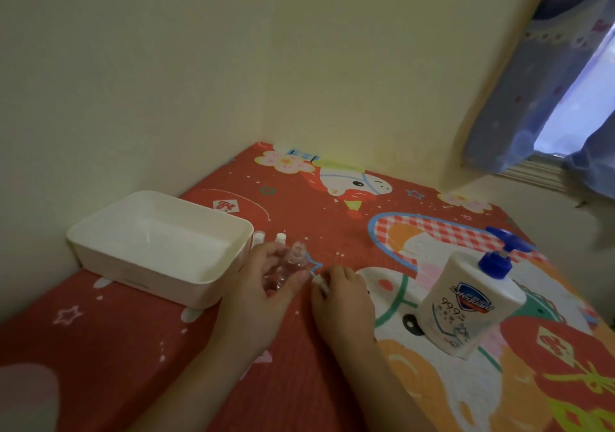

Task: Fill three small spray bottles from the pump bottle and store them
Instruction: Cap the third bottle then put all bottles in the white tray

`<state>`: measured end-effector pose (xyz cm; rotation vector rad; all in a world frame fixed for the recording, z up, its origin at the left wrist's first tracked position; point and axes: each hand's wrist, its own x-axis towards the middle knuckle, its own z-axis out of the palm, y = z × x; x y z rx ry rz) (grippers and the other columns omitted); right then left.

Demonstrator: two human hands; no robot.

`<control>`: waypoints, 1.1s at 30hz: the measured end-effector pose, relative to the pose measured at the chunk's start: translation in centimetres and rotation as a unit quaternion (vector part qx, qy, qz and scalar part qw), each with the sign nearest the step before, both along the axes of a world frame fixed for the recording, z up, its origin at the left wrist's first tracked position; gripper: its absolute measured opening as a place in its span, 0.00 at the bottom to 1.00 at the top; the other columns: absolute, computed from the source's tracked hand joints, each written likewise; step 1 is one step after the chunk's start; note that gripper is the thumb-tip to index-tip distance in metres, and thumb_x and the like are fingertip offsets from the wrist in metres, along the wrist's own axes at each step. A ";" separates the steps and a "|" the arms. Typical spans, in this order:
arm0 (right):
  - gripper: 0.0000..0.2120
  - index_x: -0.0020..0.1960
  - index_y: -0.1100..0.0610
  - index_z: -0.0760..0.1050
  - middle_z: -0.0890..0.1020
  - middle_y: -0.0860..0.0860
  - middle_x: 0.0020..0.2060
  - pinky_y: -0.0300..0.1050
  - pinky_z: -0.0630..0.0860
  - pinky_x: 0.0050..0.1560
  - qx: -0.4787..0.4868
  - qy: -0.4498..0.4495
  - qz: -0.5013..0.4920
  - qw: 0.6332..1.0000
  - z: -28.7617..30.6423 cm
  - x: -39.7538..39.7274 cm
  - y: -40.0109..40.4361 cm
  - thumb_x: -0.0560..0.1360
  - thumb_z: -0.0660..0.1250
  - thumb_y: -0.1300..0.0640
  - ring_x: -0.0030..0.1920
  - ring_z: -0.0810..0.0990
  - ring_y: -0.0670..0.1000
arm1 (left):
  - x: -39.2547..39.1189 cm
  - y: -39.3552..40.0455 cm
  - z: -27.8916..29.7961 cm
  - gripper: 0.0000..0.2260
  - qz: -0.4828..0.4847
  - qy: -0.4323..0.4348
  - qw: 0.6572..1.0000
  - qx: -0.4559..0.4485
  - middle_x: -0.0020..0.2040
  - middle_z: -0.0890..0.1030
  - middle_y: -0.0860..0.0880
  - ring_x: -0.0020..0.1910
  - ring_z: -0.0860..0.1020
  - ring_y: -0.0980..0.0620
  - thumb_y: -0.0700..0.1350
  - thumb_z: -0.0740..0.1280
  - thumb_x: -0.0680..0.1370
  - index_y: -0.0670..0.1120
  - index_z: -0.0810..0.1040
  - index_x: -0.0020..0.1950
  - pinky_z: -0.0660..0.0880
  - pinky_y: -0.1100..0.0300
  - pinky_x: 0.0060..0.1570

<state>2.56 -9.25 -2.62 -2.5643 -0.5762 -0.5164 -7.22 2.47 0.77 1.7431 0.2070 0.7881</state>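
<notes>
Left hand (263, 285) grip grasps small clear plastic spray bottle (286, 267), uncapped, tilted. Right hand (339, 295) grip pinches small white sprayer cap (320, 280) just beside it. White rectangular plastic box (159, 248) left; white pump bottle with blue pump (466, 302) right, on red cartoon-print table (299, 348).

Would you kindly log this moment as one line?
left hand: holds clear uncapped spray bottle | right hand: pinches small white cap | white pump bottle: upright
</notes>
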 end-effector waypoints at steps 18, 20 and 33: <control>0.06 0.43 0.43 0.76 0.79 0.39 0.34 0.40 0.75 0.32 0.297 -0.065 0.171 0.937 10.2 -3.1 -3.5 0.77 0.61 0.49 0.35 0.79 0.46 | 0.6 -0.1 -1.3 0.15 -0.005 0.001 1.000 0.027 0.53 0.82 0.65 0.54 0.81 0.63 0.52 0.71 0.75 0.68 0.72 0.56 0.79 0.48 0.55; 0.07 0.43 0.48 0.78 0.78 0.40 0.33 0.40 0.74 0.33 0.278 -0.069 0.169 0.943 10.1 -3.1 -3.6 0.77 0.63 0.50 0.35 0.78 0.45 | 0.6 -0.1 -1.3 0.13 0.001 -0.003 1.000 0.026 0.54 0.82 0.64 0.54 0.81 0.62 0.53 0.70 0.75 0.63 0.73 0.57 0.79 0.48 0.56; 0.08 0.54 0.49 0.78 0.79 0.40 0.41 0.33 0.75 0.39 0.046 -0.033 0.220 0.974 12.1 -2.9 -3.0 0.76 0.68 0.51 0.39 0.77 0.39 | -0.2 -0.3 -0.8 0.13 -0.008 0.005 0.999 0.053 0.53 0.82 0.64 0.52 0.81 0.64 0.59 0.65 0.75 0.62 0.73 0.58 0.79 0.56 0.51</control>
